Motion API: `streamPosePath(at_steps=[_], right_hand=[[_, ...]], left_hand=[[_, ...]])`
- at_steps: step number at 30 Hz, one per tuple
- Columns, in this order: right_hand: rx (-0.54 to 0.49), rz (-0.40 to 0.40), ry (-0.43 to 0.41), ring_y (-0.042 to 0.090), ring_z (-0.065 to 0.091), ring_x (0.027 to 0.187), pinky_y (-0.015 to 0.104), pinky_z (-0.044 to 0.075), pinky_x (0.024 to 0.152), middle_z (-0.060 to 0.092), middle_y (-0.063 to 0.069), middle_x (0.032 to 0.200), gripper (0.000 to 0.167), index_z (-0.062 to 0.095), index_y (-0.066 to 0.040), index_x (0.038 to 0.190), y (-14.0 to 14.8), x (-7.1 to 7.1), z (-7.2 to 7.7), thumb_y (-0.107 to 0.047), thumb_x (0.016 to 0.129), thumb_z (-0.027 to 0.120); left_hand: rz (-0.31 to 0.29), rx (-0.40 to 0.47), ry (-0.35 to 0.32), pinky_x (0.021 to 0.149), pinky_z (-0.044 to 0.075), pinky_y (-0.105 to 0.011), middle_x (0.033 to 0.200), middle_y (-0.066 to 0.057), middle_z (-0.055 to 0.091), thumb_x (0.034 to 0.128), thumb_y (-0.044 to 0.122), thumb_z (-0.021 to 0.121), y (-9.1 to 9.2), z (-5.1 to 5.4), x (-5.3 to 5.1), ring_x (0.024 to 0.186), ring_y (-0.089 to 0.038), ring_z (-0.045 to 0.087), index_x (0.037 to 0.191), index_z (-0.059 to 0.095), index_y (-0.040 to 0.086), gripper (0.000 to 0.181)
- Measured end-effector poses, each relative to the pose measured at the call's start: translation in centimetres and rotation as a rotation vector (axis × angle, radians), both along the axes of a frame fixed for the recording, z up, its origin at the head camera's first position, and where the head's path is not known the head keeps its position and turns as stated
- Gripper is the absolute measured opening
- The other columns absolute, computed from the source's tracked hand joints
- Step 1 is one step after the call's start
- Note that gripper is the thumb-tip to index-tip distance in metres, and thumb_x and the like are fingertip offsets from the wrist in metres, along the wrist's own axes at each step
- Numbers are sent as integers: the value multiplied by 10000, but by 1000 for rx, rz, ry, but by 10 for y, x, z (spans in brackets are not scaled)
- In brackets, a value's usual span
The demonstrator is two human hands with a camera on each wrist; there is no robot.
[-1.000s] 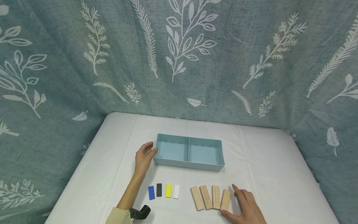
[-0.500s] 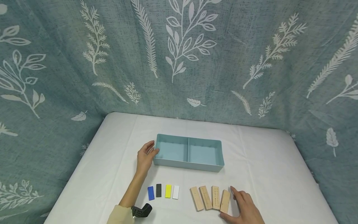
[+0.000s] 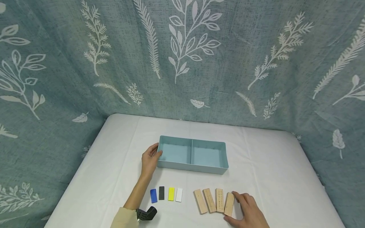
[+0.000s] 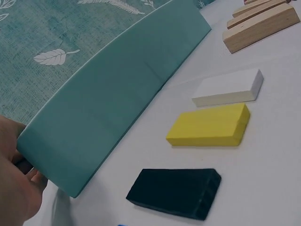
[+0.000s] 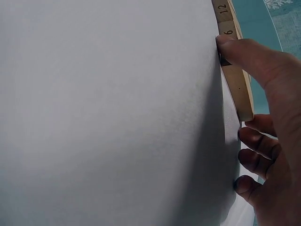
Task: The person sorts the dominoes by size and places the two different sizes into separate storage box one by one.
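My left hand (image 3: pixel 150 161) holds the left end of a blue-green two-compartment box (image 3: pixel 189 166), thumb over the rim and fingers outside. In the left wrist view the hand (image 4: pixel 16 183) grips the corner of the box (image 4: pixel 103 99). Near the front, my right hand (image 3: pixel 249 210) pinches the rightmost wooden block (image 3: pixel 229 204) between thumb and index finger at its two ends. In the right wrist view, the thumb of the hand (image 5: pixel 277 94) lies on the near end of this block (image 5: pixel 237 89); the other fingers curl by its far end.
More wooden blocks, such as one with markings (image 3: pixel 220 200), lie left of the pinched one. Further left are small blue (image 3: pixel 153 195), black (image 3: pixel 161 193), yellow (image 3: pixel 171 194) and white (image 3: pixel 179 195) blocks in a row. A patterned curtain (image 3: pixel 182 95) hangs behind the white-covered table (image 3: pixel 271 171).
My right index finger has closed in from the right onto the rightmost wooden block. The left hand has shifted slightly right, onto the box's end. The blocks have stayed put.
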State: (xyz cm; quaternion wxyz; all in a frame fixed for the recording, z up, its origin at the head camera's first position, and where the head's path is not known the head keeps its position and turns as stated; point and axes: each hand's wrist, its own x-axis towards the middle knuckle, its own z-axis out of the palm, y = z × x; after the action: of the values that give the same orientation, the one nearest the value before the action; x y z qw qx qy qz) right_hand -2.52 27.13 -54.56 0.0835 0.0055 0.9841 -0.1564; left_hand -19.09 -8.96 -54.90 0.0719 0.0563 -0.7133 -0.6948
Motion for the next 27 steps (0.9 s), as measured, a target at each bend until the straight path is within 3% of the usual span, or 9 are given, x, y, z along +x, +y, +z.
streamPosePath(at_steps=[14,27], right_hand=[[-26,-8,14,106,430,897,353,539,856,438,-87,995,1061,538,-108,1363,-1,1,-2,-825,599,702],[-123,23,83,116,429,931,399,519,917,440,-105,991,1003,479,-50,1392,2,0,-3,-645,658,817]], left_hand=[[20,-23,-24,1070,439,-382,1375,-234,545,933,40,626,0,2,-3,1315,-357,489,1333,565,-36,412],[29,-73,-23,1043,465,-358,1368,-221,557,938,46,608,1,8,-2,1293,-339,517,1331,567,-34,403]])
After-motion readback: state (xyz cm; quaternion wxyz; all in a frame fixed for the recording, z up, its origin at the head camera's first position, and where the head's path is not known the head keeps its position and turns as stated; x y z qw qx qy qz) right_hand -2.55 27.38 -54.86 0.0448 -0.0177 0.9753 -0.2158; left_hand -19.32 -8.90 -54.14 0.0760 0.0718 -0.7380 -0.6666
